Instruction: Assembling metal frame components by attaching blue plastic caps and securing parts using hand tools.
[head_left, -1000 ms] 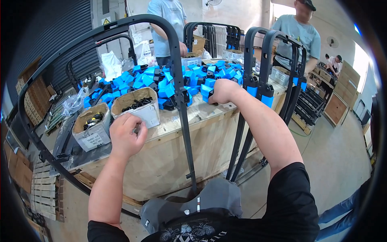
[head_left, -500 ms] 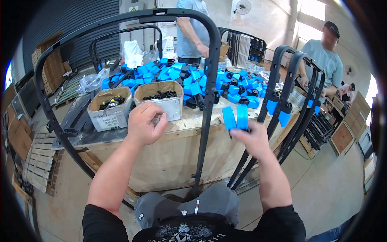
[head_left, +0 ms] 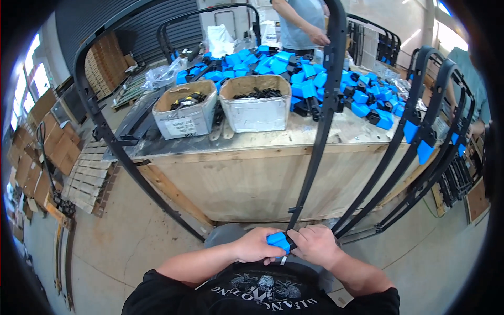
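Observation:
Close in front of my shirt, both hands come together at a blue-and-black plastic part (head_left: 278, 240). My left hand (head_left: 253, 245) grips its blue side, thumb on top. My right hand (head_left: 316, 244) is closed around the black end, fingers curled, hiding much of it. Just beyond the hands stands a black tubular frame (head_left: 311, 178), an upside-down U whose nearer leg runs down to about where my hands are. On the wooden worktable (head_left: 252, 153) lies a large heap of similar blue and black parts (head_left: 278, 64).
Two open cardboard boxes, one with yellow-and-black items (head_left: 181, 123) and one with small black parts (head_left: 257, 116), stand at the table's near edge. More black frames (head_left: 391, 149) with blue pieces lean at the right. Another person (head_left: 302, 26) stands behind the heap; a pallet (head_left: 84, 176) lies left.
My right hand has brought the blue part from over the table edge down to my body. My left hand has left the box area and joined it. The view has tilted downward.

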`<act>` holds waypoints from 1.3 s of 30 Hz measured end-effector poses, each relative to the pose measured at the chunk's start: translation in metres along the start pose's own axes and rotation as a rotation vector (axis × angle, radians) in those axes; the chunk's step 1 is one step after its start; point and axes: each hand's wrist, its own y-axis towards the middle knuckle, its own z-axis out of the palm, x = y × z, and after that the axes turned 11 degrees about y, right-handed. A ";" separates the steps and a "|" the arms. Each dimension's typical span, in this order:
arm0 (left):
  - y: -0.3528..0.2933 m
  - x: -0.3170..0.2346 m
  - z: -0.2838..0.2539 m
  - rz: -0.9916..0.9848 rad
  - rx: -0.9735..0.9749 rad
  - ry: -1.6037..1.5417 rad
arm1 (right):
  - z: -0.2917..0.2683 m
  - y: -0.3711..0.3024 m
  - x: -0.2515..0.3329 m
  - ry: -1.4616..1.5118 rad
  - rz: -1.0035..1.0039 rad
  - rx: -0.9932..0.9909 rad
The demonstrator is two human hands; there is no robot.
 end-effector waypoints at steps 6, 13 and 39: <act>-0.058 -0.015 -0.029 0.114 -0.345 0.028 | 0.034 -0.011 -0.007 0.343 0.160 -0.379; -0.137 -0.082 -0.141 0.461 -1.701 0.613 | 0.119 -0.110 -0.028 0.639 0.783 -0.253; -0.124 -0.072 -0.208 0.579 -2.337 0.857 | 0.156 -0.102 -0.044 0.744 0.843 -0.320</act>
